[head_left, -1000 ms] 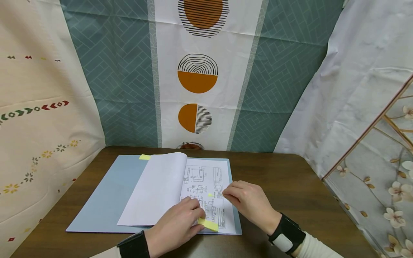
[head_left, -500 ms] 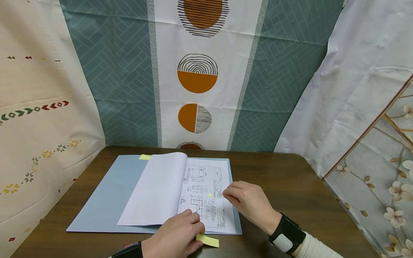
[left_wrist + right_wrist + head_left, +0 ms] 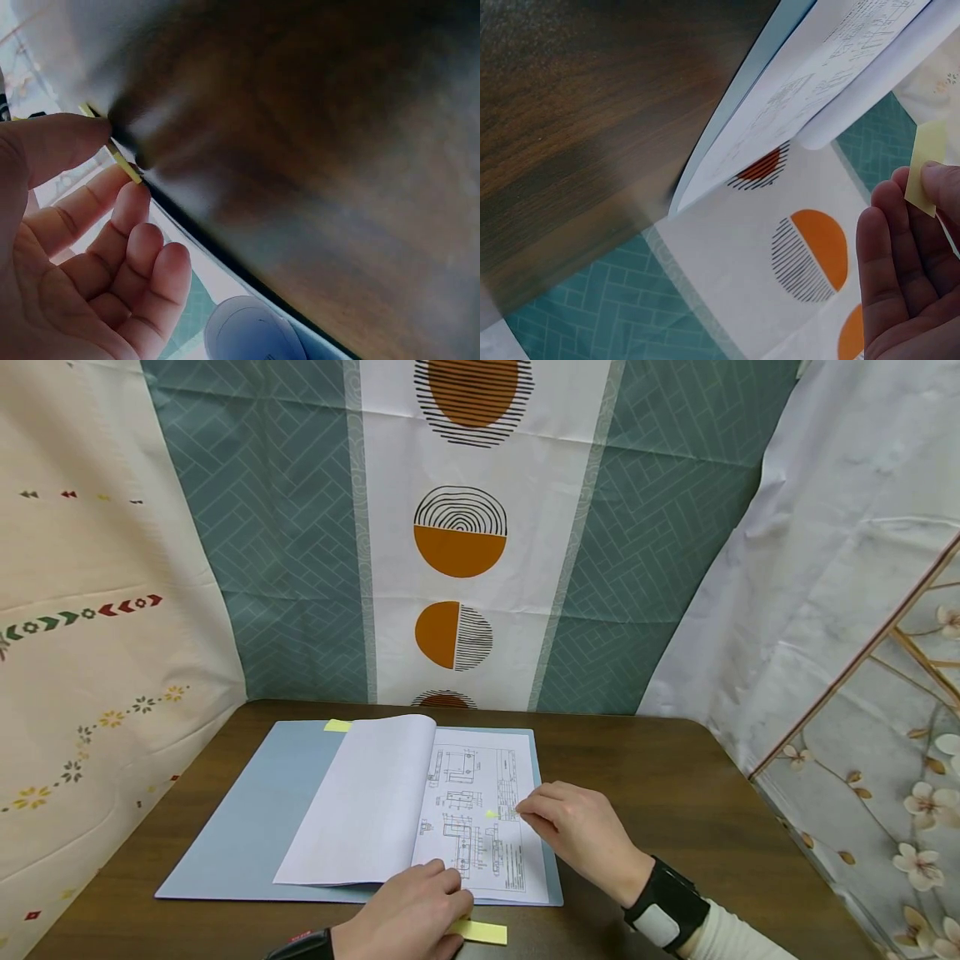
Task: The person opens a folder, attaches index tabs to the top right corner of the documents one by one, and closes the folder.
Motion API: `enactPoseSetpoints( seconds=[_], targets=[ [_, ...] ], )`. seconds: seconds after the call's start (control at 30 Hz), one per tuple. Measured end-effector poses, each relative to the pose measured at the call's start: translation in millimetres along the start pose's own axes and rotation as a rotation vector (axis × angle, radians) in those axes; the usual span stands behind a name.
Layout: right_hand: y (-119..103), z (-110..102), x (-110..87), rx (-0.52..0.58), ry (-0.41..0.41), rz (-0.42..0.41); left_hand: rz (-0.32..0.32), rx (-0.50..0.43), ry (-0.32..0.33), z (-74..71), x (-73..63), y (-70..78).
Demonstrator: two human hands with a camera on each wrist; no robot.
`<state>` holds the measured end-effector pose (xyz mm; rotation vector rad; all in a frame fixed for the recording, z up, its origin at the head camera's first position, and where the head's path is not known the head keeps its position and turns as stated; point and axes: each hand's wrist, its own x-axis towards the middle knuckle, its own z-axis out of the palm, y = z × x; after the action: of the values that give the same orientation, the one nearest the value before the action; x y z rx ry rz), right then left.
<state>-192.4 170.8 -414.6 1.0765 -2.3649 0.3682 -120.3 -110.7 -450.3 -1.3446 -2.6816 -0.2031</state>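
The brown table (image 3: 660, 827) is carrying a blue folder (image 3: 232, 835), lying open with a printed sheet (image 3: 480, 777) resting on its right half. The right hand (image 3: 581, 831) is hovering over the folder's right edge, sitting closer to the sheet; the left hand (image 3: 408, 910) is hanging out just off its near edge, grip pinching a yellow pad (image 3: 483, 932) that's sticking out rightward, long axis running roughly parallel to that edge. Right grip's pinching a yellow slip (image 3: 928, 140), long axis crossing the thumb tip.

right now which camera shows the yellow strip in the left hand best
The head view: the yellow strip juts from the left hand, broad face up, though the hand covers one end. The left wrist view shows it edge-on in that hand's pinch. The right wrist view misses it, showing another yellow slip in the right hand.
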Motion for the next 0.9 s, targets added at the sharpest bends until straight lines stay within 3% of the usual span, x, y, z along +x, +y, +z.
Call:
enactPoseSetpoints(
  seconds=[0.2, 0.4, 0.6, 0.9],
  targets=[
    [1, 0, 0.5, 0.010, 0.003, 0.003, -0.035, -0.017, -0.051, -6.4, 3.7, 0.8],
    [3, 1, 0.7, 0.007, -0.002, 0.008, -0.083, -0.026, -0.012, -19.0, 13.1, -1.9],
    [7, 2, 1.3, -0.008, -0.027, 0.027, -0.135, 0.062, 0.026, -24.3, 28.1, -15.6],
    [17, 4, 2.4, -0.031, -0.009, 0.016, -0.249, 0.153, 0.009, -21.6, 43.2, -37.0]
  ],
)
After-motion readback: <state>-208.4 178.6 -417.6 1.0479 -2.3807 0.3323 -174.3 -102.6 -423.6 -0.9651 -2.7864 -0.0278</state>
